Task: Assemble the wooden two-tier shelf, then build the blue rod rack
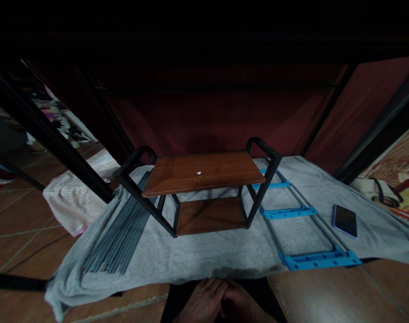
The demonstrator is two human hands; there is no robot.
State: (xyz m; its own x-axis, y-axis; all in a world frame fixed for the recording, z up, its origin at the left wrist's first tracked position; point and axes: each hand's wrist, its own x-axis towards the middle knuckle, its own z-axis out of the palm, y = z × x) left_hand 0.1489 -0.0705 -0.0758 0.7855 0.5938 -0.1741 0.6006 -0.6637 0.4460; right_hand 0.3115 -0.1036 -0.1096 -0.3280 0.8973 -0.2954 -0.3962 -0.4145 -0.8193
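Observation:
My left hand point(206, 297) and my right hand point(238, 299) rest together in my lap at the bottom of the head view. Their fingers are closed and folded against each other, and no object shows in them. In front of them, on a grey cloth point(204, 258), stands a small two-tier rack with a black metal frame point(258, 204). Its upper wooden shelf point(221, 168) carries a small white spot, and a lower wooden shelf point(209, 217) sits near the cloth. Neither hand touches the rack.
Grey rods point(124, 233) lie bundled left of the rack. To the right is a frame of grey tubes with blue plastic crosspieces point(288, 212), then a phone point(345, 220). Black posts point(56, 139) flank the cloth, and a striped cloth point(75, 197) hangs at left.

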